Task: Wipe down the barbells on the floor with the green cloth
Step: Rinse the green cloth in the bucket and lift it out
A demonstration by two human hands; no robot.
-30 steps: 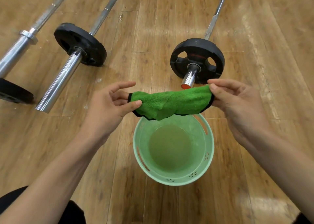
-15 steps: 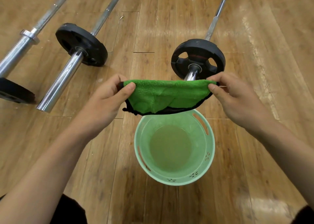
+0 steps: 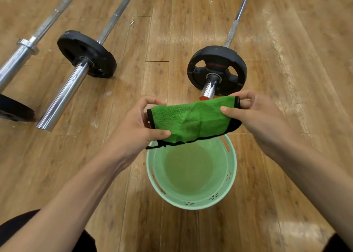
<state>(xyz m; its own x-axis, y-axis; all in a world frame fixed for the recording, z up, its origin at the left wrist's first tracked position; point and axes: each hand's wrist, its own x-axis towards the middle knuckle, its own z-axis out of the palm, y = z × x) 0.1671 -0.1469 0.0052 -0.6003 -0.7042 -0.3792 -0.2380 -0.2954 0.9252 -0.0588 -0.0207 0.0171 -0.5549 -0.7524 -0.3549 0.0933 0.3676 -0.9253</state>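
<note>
A green cloth with black trim is stretched between both hands above a bucket. My left hand pinches its left end between thumb and fingers. My right hand pinches its right end. Just beyond the cloth lies a barbell with a black plate and a chrome sleeve pointing at me. A second barbell with a black plate lies to the left. A third bar lies at the far left.
A pale green plastic bucket holding murky water stands on the wooden floor right under the cloth. Another black plate sits at the left edge. My dark-clothed knees show at the bottom corners.
The cloth was held spread flat and higher half a second ago; now it is bunched and tilted, with my left hand lower and my right hand's grip shifted on the right edge.
</note>
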